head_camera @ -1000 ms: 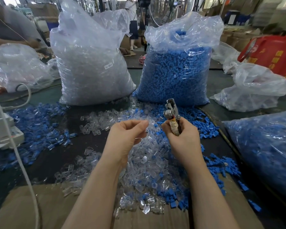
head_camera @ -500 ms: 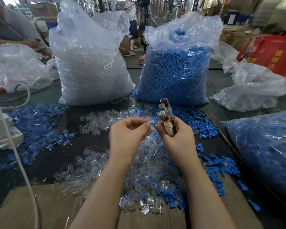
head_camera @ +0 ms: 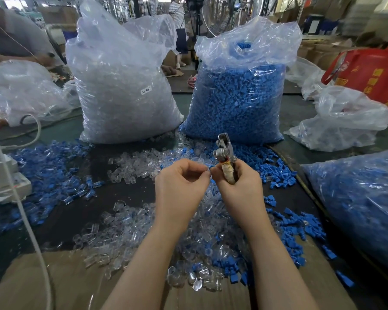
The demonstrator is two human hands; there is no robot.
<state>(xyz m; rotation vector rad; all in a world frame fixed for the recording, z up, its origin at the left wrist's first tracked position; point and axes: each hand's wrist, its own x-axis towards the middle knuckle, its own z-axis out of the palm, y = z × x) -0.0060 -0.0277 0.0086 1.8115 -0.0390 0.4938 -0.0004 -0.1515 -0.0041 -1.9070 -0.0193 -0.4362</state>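
Note:
My right hand (head_camera: 240, 186) grips a small metal plier-like tool (head_camera: 225, 153) by its tape-wrapped handle, jaws pointing up. My left hand (head_camera: 179, 186) has its fingers curled, fingertips meeting the right hand's fingertips; a small blue piece (head_camera: 211, 167) shows between them, and which hand pinches it I cannot tell. Below the hands lies a heap of loose clear plastic caps (head_camera: 130, 231) mixed with blue caps (head_camera: 293, 227) on the dark table.
A tall bag of clear caps (head_camera: 121, 90) and a tall bag of blue caps (head_camera: 238, 97) stand behind. Another blue-filled bag (head_camera: 363, 198) lies right, and crumpled bags (head_camera: 343, 121) beyond it. Assembled blue-and-clear pieces (head_camera: 49, 173) spread left. White cable (head_camera: 25, 215), cardboard (head_camera: 54, 285) near.
Both hands have drawn together, fingertips now touching; the tool has shifted slightly left and tilted with my right hand.

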